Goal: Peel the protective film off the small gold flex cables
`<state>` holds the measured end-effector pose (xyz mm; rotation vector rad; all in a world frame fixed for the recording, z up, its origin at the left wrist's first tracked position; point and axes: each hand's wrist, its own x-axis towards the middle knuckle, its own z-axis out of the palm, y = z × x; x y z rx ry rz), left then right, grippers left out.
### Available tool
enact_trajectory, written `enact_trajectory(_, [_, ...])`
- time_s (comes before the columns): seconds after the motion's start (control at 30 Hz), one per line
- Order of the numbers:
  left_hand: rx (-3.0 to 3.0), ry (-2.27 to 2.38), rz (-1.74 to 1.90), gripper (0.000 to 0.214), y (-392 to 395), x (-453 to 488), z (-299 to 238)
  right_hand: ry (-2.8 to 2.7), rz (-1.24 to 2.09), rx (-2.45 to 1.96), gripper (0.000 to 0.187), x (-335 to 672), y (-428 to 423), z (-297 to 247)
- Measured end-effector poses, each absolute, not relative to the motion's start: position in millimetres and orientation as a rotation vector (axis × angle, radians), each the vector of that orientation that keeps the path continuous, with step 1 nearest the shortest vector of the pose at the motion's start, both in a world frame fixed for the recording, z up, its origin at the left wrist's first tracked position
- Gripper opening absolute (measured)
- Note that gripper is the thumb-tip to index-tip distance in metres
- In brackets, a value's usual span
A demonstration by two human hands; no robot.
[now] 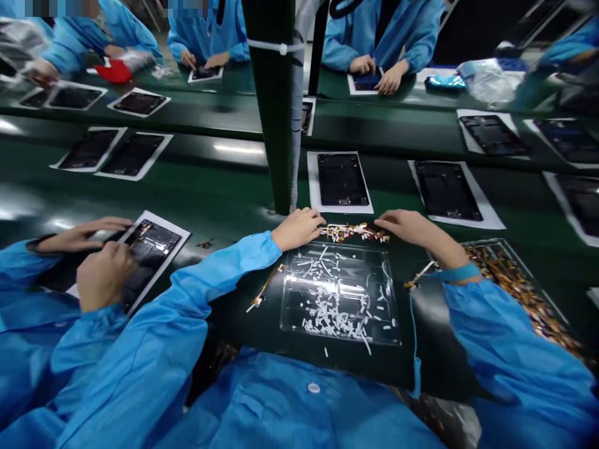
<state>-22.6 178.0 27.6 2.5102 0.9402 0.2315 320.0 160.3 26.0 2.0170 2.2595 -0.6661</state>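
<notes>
My left hand [299, 227] and my right hand [407, 226] rest at the far edge of a clear plastic tray [388, 312], both in blue sleeves. Their fingers curl down onto a small pile of gold-and-white flex parts [355, 232] lying between them. What each hand pinches is too small to make out. White paper slips [327, 305] litter the tray. A loose flex part [262, 293] lies left of the tray, another [418, 276] by my right wrist. A blue wrist strap [456, 272] circles my right wrist.
A dark panel on white paper [341, 181] lies just beyond my hands, more [447, 190] along the green belt. A green post [274, 106] stands ahead. A co-worker's hands [100, 262] work a panel at left. A tray of gold parts [519, 287] sits right.
</notes>
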Motion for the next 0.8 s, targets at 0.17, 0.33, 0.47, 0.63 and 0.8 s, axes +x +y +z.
enact_trajectory(0.17, [2.659, 1.045, 0.236, 0.036, 131, -45, 25, 2.436, -0.4, 1.957, 0.029, 367, 71, 26])
enact_trajectory(0.33, [2.665, 1.209, 0.157, 0.034, 130, -68, 10, 2.561, -0.336, 1.82, 0.027, 368, 2, 6])
enact_trajectory(0.47, [2.645, 1.145, 0.116, 0.033, 140, -75, 8, 2.655, -0.256, 1.819, 0.035, 360, 0, 9])
enact_trajectory(0.63, [2.581, 1.208, 0.278, 0.031, 120, -62, 37, 2.799, -0.068, 1.96, 0.03, 334, -8, 48])
enact_trajectory(0.8, [1.535, 0.716, 0.344, 0.046, 50, -11, 55, 3.127, -0.089, 1.889, 0.034, 265, -52, 66])
